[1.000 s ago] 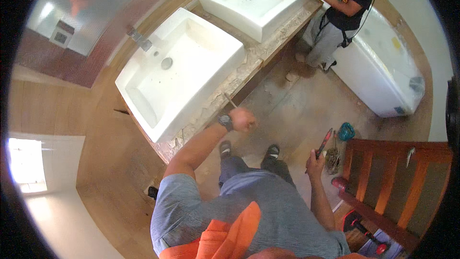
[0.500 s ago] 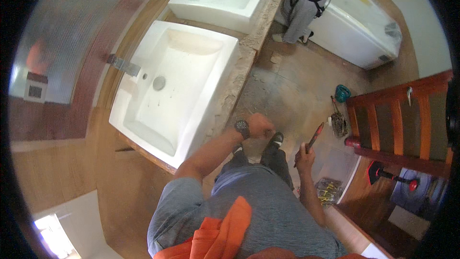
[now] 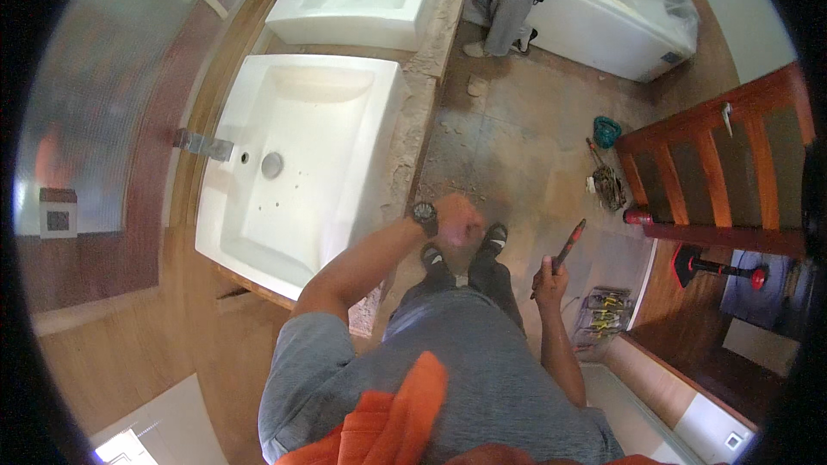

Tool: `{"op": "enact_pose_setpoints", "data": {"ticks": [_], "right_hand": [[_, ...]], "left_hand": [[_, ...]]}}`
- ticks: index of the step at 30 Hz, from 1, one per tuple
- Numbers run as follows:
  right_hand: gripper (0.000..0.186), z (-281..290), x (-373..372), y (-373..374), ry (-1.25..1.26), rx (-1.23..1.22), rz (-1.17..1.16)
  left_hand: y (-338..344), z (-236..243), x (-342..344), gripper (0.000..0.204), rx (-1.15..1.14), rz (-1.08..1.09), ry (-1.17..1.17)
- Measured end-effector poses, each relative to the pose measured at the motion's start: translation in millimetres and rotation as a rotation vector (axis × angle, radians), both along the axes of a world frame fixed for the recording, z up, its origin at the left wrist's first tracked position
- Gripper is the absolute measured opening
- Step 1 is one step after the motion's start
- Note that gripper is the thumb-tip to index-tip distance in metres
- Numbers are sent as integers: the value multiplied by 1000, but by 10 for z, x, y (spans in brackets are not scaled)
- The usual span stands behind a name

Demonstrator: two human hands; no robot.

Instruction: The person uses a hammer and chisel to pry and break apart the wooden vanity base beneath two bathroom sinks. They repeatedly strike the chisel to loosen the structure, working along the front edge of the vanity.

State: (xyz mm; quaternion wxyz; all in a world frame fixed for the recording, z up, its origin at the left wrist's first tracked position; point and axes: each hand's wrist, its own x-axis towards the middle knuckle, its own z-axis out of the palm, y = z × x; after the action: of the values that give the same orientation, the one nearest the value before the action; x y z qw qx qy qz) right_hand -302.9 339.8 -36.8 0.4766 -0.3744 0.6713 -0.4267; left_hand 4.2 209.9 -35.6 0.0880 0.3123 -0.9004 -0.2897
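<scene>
My right hand is closed round a slim dark tool with reddish markings; it points up and away from me, and its exact kind is not clear. My left hand, with a black watch on the wrist, hangs over the floor beside the counter edge. Its fingers are smeared and partly hidden, and nothing shows clearly in it. Left of that arm, a white rectangular washbasin sits on the counter, with dark specks near its drain and a metal tap behind.
A second washbasin stands farther along the rough counter edge. Another person stands by the white bathtub. At right are a wooden door, a teal container, a red can and a tool tray.
The view has shifted, and the surroundings appear turned and moved. My right hand still holds the slim tool. My left hand stays near the counter edge, blurred.
</scene>
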Motion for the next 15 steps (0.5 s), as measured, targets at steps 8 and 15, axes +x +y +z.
{"op": "enact_pose_setpoints", "data": {"ticks": [8,15], "right_hand": [[26,-18,55,11,-72,-4,5],[29,-322,106,120,15,-29,56]], "left_hand": [[-70,14,161,25,26,-5,-162],[83,333,293,29,-109,30,103]]}}
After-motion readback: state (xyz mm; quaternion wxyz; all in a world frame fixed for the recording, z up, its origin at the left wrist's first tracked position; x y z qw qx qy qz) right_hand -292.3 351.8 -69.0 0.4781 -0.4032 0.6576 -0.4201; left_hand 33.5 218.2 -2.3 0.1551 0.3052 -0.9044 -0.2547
